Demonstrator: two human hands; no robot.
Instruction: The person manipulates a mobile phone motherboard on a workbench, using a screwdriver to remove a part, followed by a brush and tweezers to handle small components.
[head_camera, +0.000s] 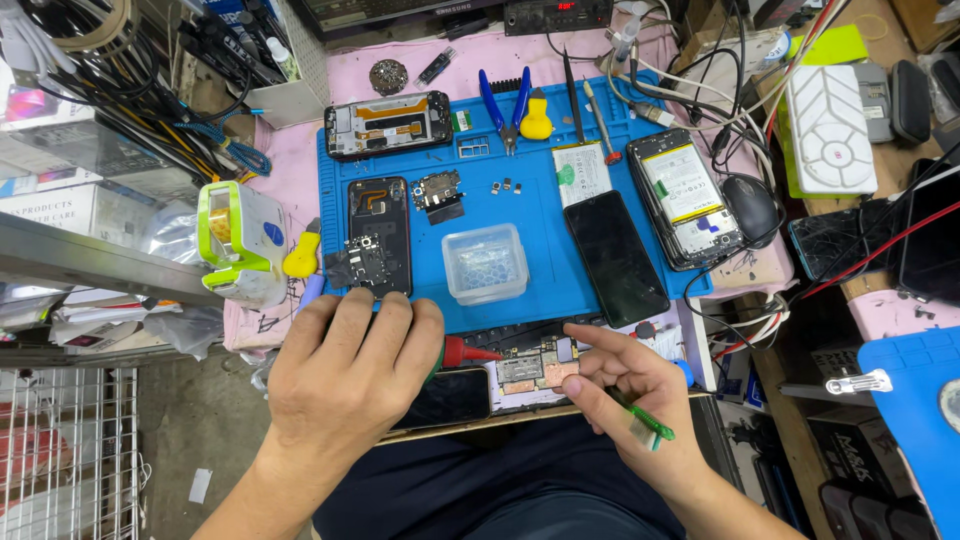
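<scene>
My left hand (345, 375) lies knuckles-up at the near edge of the blue work mat (540, 290), fingers curled; a red-handled tool (470, 352) pokes out from under it, beside a dark phone (450, 398). My right hand (635, 395) holds a thin green tool (640, 420) between its fingers, fingertips close to a small circuit board (535, 370) at the table edge. Just beyond my left hand lies an opened black phone frame (378, 235).
On the mat: a clear plastic box (486, 262), a black phone screen (615, 257), an opened phone showing its battery (685, 197), another phone frame (388, 124), blue pliers (503, 100). A green-white tape dispenser (240, 240) stands left; cables and a mouse (750, 207) right.
</scene>
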